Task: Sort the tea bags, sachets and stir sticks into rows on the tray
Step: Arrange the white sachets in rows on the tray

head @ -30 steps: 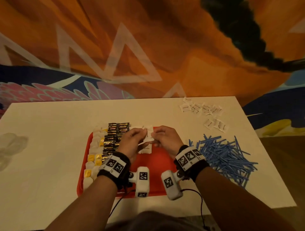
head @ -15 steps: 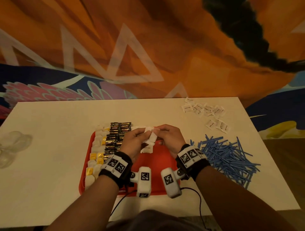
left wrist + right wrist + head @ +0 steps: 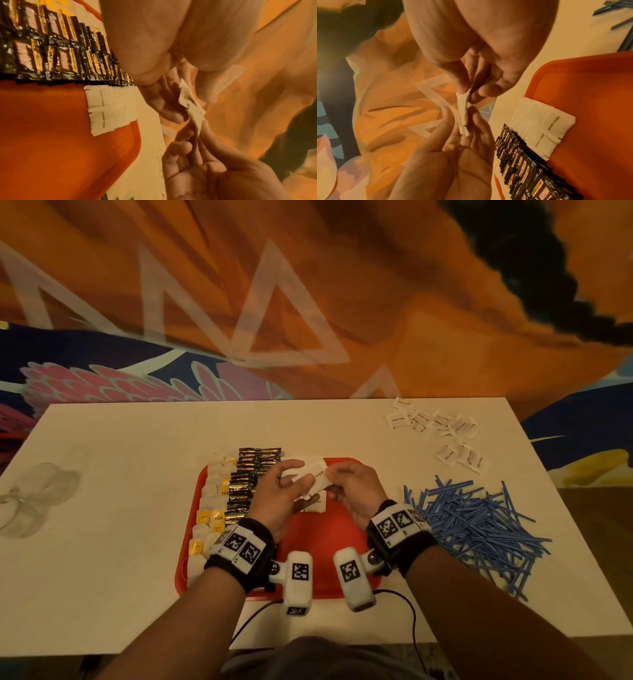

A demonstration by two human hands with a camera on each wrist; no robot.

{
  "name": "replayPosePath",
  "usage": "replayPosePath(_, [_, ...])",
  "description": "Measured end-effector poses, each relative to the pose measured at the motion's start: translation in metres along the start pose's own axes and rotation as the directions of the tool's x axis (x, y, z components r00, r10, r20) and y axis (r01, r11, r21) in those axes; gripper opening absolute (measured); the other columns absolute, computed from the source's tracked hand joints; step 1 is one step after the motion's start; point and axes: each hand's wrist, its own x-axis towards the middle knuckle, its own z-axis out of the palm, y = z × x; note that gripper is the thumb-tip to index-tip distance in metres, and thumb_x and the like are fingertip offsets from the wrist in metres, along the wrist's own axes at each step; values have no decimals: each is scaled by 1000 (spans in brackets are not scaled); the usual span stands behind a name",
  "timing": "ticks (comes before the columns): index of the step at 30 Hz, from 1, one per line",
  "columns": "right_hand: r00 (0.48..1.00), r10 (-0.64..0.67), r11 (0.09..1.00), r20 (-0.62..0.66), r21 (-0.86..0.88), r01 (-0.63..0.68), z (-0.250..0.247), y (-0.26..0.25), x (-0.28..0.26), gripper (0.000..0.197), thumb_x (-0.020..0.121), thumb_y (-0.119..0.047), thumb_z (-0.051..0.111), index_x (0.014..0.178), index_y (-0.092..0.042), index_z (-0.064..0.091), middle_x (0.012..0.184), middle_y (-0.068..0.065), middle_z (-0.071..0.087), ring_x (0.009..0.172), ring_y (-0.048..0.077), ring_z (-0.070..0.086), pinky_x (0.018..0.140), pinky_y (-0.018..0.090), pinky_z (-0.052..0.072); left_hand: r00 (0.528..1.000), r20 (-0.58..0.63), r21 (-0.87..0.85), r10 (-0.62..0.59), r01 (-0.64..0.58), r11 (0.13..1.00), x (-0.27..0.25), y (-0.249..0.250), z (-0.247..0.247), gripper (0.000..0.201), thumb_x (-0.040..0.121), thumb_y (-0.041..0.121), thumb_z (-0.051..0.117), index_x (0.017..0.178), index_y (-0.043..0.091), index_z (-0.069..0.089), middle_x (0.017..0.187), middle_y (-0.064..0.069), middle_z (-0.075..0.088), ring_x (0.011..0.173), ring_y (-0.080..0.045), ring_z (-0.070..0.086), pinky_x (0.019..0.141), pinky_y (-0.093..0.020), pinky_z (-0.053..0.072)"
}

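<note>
Since a second ago the sugar sachet (image 3: 313, 480) was lifted a bit higher above the red tray (image 3: 342, 546), left hand (image 3: 274, 501) and right hand (image 3: 352, 491) both pinching it, so not yet laid onto the sachet row (image 3: 111, 108).

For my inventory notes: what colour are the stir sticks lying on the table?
The stir sticks are blue; the head view shows them best.

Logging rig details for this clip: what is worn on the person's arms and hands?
Both forearms are bare, with no sleeves or gloves. The left hand and right hand each have a black wrist strap with a white plate of square black-and-white coded markers, plus a rounded white camera pod bearing one more marker. Thin black cables trail from the pods toward the body.
</note>
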Motion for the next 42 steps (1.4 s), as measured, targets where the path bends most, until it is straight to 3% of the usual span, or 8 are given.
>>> replayPosePath(8, [987,121,993,108,-3,-121,3,5,0,25,91,-24,67,106,-4,66,92,10,65,67,16,60,49,23,43,983,32,266,183,-185,946,-2,3,-11,26,88,-6,68,101,14,56,71,4,70,62,-8,62,60,-24,50])
replayPosePath(13, [988,145,987,53,59,-148,9,11,4,16,95,-23,62,102,-9,62,96,14,62,60,17,65,48,25,43,964,24,358,266,-257,898,-5,-2,-18,17,89,3,69,90,21,70,81,3,66,73,-9,61,69,-24,53])
replayPosePath(21, [993,73,978,90,-204,-53,2,26,7,25,86,-15,73,100,5,68,78,9,66,55,8,61,51,21,46,976,92,496,195,-215,841,1,-7,-38,30,91,4,67,103,32,72,74,-11,67,63,-9,57,71,-35,53])
replayPosePath(27, [997,58,938,49,-345,-37,7,52,18,15,83,-15,77,89,-4,69,70,7,65,48,3,58,50,18,46,988,49,630,145,-143,764,12,-20,-54,33,92,11,68,111,37,71,99,-7,74,77,-25,67,80,-40,59])
replayPosePath(32, [996,77,852,-51,-515,-92,0,82,37,23,86,-23,74,106,-13,67,93,5,71,73,10,67,68,23,54,987,-61,675,146,-67,735,14,-27,-85,33,94,10,65,122,25,70,120,13,66,105,-5,61,88,-11,44])
replayPosePath(35, [991,94,751,-93,-646,-132,-3,99,51,33,86,-32,72,113,-13,69,109,6,71,102,19,66,91,31,51,985,-135,611,111,-6,792,13,-31,-105,31,95,9,63,117,28,72,118,11,69,101,-11,66,90,-30,56])
replayPosePath(38, [989,118,685,-88,-714,-145,7,105,60,37,89,-37,68,118,-14,67,126,5,64,119,22,57,105,34,43,982,-170,546,87,20,838,11,-34,-121,32,96,5,59,112,29,72,117,10,70,100,-10,68,79,-24,57])
replayPosePath(42, [989,85,713,-117,-686,-142,25,107,72,36,89,-32,69,118,-11,67,123,6,66,115,19,59,89,21,39,975,-207,534,80,45,844,10,-34,-141,33,96,5,60,109,32,73,118,14,69,110,-12,65,95,-34,55])
